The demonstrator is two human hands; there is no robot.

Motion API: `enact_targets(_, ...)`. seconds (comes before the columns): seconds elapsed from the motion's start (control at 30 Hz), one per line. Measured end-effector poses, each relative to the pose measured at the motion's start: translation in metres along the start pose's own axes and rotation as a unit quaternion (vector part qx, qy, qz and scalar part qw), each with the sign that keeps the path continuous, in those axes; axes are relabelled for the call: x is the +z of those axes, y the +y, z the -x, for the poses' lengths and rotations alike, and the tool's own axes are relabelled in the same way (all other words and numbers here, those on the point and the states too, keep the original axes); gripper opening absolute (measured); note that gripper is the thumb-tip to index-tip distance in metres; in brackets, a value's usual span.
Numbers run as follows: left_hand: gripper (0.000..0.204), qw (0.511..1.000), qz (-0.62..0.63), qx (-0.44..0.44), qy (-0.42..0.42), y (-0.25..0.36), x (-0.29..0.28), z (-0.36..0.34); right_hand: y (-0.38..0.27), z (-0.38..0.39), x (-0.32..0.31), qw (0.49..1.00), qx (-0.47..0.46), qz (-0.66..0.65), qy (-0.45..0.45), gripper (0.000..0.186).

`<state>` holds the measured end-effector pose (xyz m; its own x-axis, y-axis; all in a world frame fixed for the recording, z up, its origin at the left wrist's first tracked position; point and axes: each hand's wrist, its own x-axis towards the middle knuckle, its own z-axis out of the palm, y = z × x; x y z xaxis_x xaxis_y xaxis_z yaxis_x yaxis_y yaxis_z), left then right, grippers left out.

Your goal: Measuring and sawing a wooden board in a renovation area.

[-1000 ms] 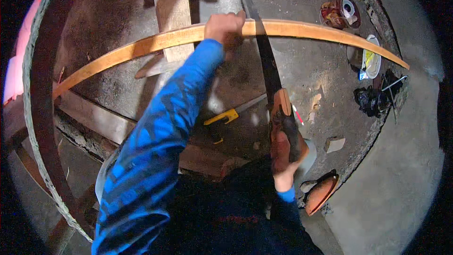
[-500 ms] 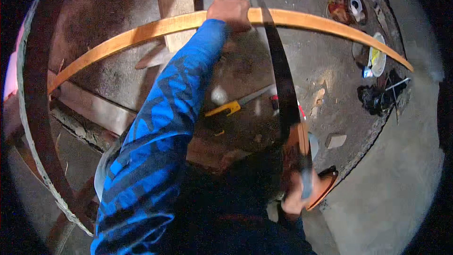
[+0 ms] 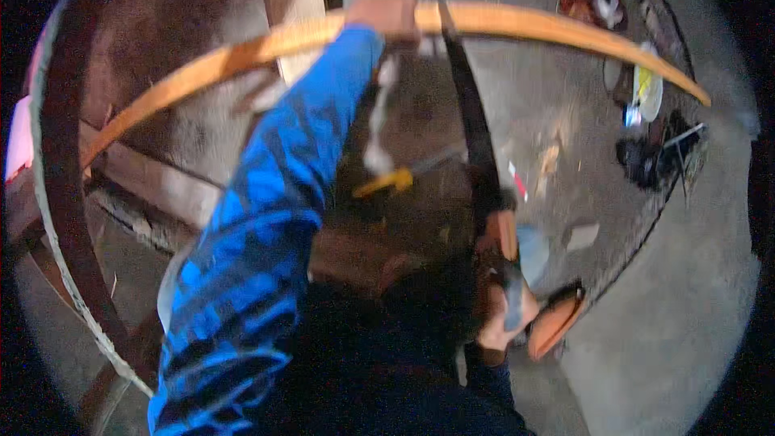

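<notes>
My left hand (image 3: 386, 13) is closed over a long strip of light wood (image 3: 525, 23), which spans the view from left to right and looks bowed through the lens. Just right of that hand, the dark blade of a handsaw (image 3: 475, 113) crosses the strip, its narrow tip beyond the far edge. Down at the lower right, my right hand (image 3: 521, 311) grips the saw's brown handle; motion blurs its fingers. A smaller yellow-handled saw (image 3: 394, 182) lies on the ground between my arms.
Boards (image 3: 295, 0) lie under the strip at the far left. To the right are a white dish (image 3: 648, 89), a crumpled black bag (image 3: 642, 163) and a small pale block (image 3: 583, 235). An orange-brown oval object (image 3: 557, 324) is beside my right hand.
My right hand has shifted slightly forward with the saw, away from the oval object. My left hand keeps its hold on the strip. The whole view has shifted a little.
</notes>
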<state>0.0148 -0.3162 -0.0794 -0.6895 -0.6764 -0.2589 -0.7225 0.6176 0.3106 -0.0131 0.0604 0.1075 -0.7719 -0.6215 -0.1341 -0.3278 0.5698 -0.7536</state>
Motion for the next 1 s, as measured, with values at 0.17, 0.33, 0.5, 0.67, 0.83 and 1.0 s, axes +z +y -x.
enact_targets(0.17, 0.041, 1.000, 0.003, 0.005, 0.006, 0.004, -0.006, 0.006, 0.001, -0.028, 0.029, 0.980, 0.085, -0.180, 0.026, 0.028)
enact_targets(0.33, 0.043, 1.000, -0.022, 0.009, -0.012, 0.005, -0.021, -0.001, -0.021, -0.153, 0.119, 0.991, -0.060, -0.090, -0.084, 0.020)
enact_targets(0.5, 0.051, 0.999, 0.004, -0.016, -0.036, -0.011, -0.006, -0.006, 0.026, -0.035, 0.037, 0.992, -0.072, -0.104, -0.025, 0.024)
enact_targets(0.67, 0.055, 0.999, 0.033, 0.016, -0.022, -0.004, -0.014, -0.002, -0.008, 0.005, -0.030, 0.996, 0.023, -0.041, -0.073, 0.028)
enact_targets(0.83, 0.050, 0.999, 0.005, 0.015, -0.031, 0.002, -0.017, -0.005, -0.016, -0.158, 0.128, 0.988, -0.066, -0.112, -0.082, 0.027)
enact_targets(1.0, 0.045, 0.987, 0.080, -0.025, -0.135, -0.002, -0.006, 0.008, 0.003, -0.134, 0.122, 0.987, -0.069, -0.114, -0.088, 0.018)
